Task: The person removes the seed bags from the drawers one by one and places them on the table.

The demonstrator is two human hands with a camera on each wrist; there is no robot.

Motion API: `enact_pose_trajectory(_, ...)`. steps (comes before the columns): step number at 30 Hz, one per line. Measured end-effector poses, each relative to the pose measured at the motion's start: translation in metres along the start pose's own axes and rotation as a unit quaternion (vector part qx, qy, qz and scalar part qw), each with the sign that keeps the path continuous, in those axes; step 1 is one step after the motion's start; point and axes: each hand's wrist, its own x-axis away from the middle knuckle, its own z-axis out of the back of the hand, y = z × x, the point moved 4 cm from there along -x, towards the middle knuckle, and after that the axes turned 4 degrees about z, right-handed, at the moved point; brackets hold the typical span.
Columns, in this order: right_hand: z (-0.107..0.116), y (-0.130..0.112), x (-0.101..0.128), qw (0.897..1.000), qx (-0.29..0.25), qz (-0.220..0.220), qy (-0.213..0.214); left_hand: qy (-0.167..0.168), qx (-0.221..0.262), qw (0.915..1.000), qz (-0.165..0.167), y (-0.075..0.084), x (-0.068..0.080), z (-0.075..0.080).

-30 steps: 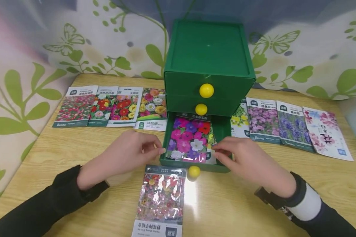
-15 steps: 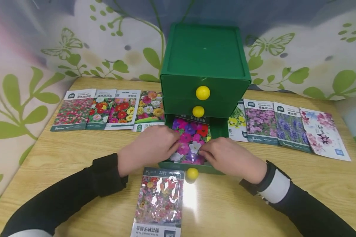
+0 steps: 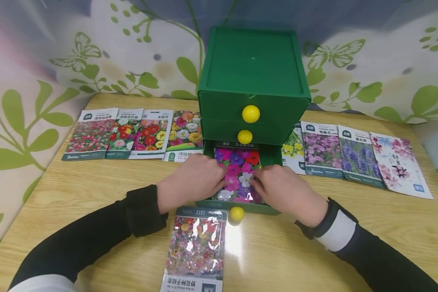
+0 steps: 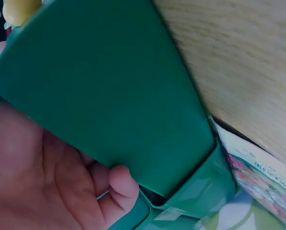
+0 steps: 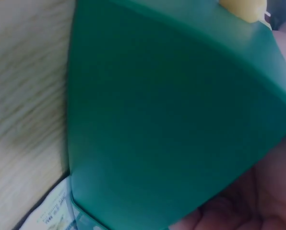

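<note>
A seed packet printed with pink, purple and white flowers (image 3: 234, 170) lies face up in the pulled-out bottom drawer (image 3: 260, 208) of a green cabinet. My left hand (image 3: 193, 178) holds the packet's left edge with curled fingers; their tips are partly hidden. At its right edge, my right hand (image 3: 290, 191) pinches it between thumb and fingers. Both wrist views show the hands reaching over the drawer's outer walls (image 4: 109, 100), with the packet out of sight there. In front of the drawer lies another seed packet (image 3: 195, 247), its print upside down.
The green cabinet (image 3: 253, 61) has round yellow knobs (image 3: 250, 114). Several overlapping seed packets (image 3: 91, 138) lie left of it, and several more (image 3: 361, 156) to the right. A patterned cloth (image 3: 131, 52) hangs behind the wooden table (image 3: 277, 259).
My left hand has come over the drawer from its left corner to the packet. My right hand has moved inward from the drawer's right side. The flower packet has shifted slightly right.
</note>
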Motion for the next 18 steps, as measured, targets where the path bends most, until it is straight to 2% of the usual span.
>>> enact_pose_trajectory(9, 0.000, 0.001, 0.000, 1.000, -0.002, -0.013, 0.015, -0.029, 0.039, 0.9987, 0.015, -0.004, 0.003, 0.001)
enact_pose_trajectory(12, 0.001, 0.001, 0.001, 0.999, 0.002, -0.018, 0.037, -0.014, 0.040, 0.9990, 0.012, -0.004, 0.005, 0.004)
enact_pose_trajectory(18, 0.008, -0.001, 0.006, 0.996, 0.007, -0.016, 0.086, 0.037, 0.035, 0.9987, 0.006, -0.008, 0.008, 0.015)
